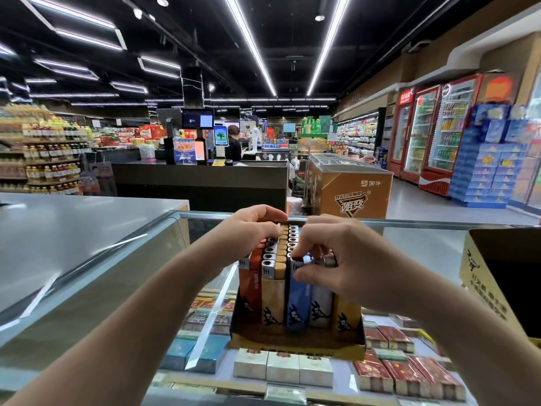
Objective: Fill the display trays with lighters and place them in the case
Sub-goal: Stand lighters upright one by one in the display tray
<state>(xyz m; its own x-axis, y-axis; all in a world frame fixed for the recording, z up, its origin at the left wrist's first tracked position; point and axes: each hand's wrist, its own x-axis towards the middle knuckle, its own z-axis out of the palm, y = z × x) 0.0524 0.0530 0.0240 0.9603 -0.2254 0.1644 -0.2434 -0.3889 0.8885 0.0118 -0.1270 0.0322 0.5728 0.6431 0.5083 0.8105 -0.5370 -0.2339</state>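
Observation:
A dark cardboard display tray (295,345) stands on the glass case top (424,253), packed with upright lighters in rows: red (249,291), tan (272,300), blue (298,306), white (320,306) and another tan one (345,315). My left hand (251,227) lies curled over the far left rows, fingertips on the lighter tops. The thumb and fingers of my right hand (330,259) pinch the top of the front blue lighter, which stands in its row.
Cigarette packs (282,369) lie inside the glass case below the tray. A brown open carton (503,285) stands on the case at right. A grey counter (73,227) lies to the left. Beyond are a checkout desk, a freezer chest and drink fridges.

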